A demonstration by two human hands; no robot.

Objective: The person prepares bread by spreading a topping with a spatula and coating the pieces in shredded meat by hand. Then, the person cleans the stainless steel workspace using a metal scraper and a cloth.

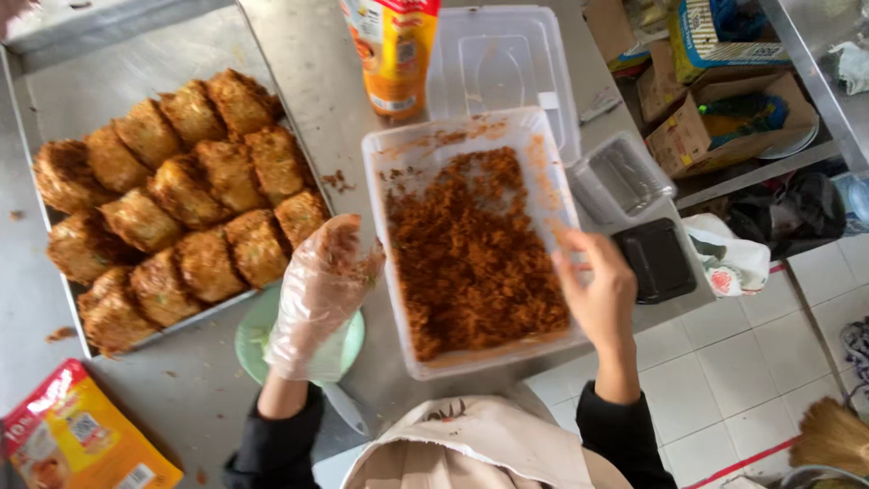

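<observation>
While the right hand [602, 294] is steadying the tub of crumbs [471, 244] with fingers curled on its rim, the gloved left hand [317, 294], fingers loosely together and empty, is hovering between tub and tray of breaded pieces [172, 204], seemingly mid-coating and needing a piece.

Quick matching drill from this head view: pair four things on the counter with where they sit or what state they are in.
Things:
1. left hand
2. right hand
3. metal tray
4. clear lid

Places or states:
A. lies empty behind the crumb tub, beside the sauce bottle
B. bare, on the right rim of the crumb tub
C. holds rows of browned fried pieces
D. in a thin plastic glove, above a green plate

Pairs: 1-D, 2-B, 3-C, 4-A
</observation>
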